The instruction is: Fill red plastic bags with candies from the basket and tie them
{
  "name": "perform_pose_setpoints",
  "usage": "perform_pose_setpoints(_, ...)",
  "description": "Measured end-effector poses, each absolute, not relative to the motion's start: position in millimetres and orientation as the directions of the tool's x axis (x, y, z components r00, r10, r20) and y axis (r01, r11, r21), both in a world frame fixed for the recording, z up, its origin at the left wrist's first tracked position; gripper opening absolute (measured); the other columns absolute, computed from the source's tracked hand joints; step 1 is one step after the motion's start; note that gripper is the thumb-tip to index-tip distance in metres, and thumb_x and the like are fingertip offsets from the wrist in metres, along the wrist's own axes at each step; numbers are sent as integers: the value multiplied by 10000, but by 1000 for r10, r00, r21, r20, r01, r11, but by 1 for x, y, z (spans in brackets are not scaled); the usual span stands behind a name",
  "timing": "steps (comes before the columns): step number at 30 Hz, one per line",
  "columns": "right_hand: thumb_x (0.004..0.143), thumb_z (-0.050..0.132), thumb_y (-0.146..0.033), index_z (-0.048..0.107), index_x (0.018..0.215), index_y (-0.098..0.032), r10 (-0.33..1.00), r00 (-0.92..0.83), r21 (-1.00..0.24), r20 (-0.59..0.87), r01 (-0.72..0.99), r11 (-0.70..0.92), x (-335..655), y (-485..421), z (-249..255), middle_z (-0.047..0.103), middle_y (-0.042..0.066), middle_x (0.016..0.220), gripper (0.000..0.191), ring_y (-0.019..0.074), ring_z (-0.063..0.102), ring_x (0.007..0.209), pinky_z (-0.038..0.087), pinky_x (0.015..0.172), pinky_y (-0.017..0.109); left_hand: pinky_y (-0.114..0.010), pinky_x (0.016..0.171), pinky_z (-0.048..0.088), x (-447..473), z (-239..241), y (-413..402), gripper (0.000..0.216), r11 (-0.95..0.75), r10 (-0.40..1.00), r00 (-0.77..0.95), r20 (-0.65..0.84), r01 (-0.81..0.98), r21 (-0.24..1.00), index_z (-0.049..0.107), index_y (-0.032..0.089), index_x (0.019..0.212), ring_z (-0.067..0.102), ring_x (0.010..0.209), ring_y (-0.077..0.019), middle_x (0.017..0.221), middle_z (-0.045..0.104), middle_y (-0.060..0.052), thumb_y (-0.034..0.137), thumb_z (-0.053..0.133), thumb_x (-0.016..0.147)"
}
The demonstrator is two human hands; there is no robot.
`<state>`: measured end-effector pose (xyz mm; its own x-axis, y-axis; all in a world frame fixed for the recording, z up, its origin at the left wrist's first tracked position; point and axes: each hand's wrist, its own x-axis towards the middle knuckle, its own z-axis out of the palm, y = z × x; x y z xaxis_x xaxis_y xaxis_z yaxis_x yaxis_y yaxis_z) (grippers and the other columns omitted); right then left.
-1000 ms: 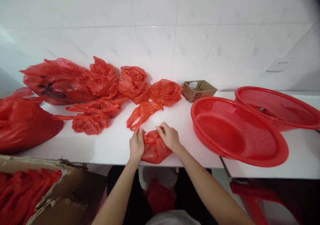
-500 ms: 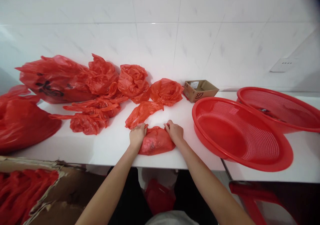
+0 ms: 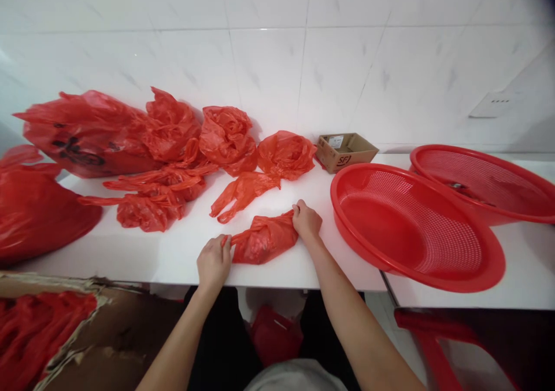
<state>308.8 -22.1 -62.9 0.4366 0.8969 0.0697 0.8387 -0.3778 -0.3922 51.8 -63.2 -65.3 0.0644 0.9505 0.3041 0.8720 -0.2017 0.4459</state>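
A filled red plastic bag (image 3: 265,240) lies on the white table near its front edge, between my two hands. My left hand (image 3: 215,264) is closed on the bag's left end, which is pulled out into a thin strip. On the other side, my right hand (image 3: 307,220) grips the bag's upper right corner, fingers wrapped round the plastic. Something pale shows dimly through the film. Just beyond it lies a flat, limp red plastic bag (image 3: 246,194), touched by neither hand.
Several stuffed red bags (image 3: 228,139) line the wall, and a tied bag (image 3: 150,209) sits to the left. A small cardboard box (image 3: 347,152) stands at the back. Two red plastic baskets (image 3: 489,264) occupy the right. At lower left is a big carton (image 3: 130,321) holding red bags.
My left hand has moved left and towards me, drawing the bag's left end out. My right hand keeps its hold, slightly higher. The bag now lies stretched at a slant.
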Motion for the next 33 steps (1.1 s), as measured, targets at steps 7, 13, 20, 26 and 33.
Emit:
perform_pose_setpoints(7,979,400,-397,622,1001,-242,896,429,-504,111,802,-321,308,-25,-67,663,30,791,272,151,547,687,245,596,251,-289,573,450,26,-58,-76,398,-187,966,34,255,771,608,483,233,650,591,579,-200,587,591,-6,446,343,956)
perform_pose_setpoints(13,975,353,-463,615,962,-255,885,436,-677,160,701,-223,315,-25,-72,665,-3,799,335,144,546,702,270,594,234,-384,927,455,58,-22,-59,262,-332,882,29,470,746,577,571,195,1123,579,1047,-246,1153,603,-116,262,426,915)
perform_pose_setpoints(20,952,312,-486,539,1065,-231,879,437,-826,190,556,-97,321,-26,-75,644,-21,720,360,149,605,703,373,629,226,-450,933,432,138,-16,-45,280,-445,895,382,230,807,388,636,140,1109,564,1095,-326,1131,621,-173,267,588,864)
perform_pose_setpoints(26,908,373,-453,528,1060,-222,874,444,-870,199,490,-51,325,-26,-81,625,-24,686,317,159,590,656,381,614,239,-279,669,450,104,17,-27,266,-507,817,576,-22,737,447,650,174,802,602,726,-195,754,643,-34,370,500,901)
perform_pose_setpoints(33,874,420,-416,549,1018,-241,876,445,-869,186,490,-65,327,-20,-89,607,-38,641,260,157,530,574,333,563,241,-246,636,422,-21,90,-5,276,-475,790,582,-192,780,408,652,177,791,567,680,-175,730,635,-6,439,574,823)
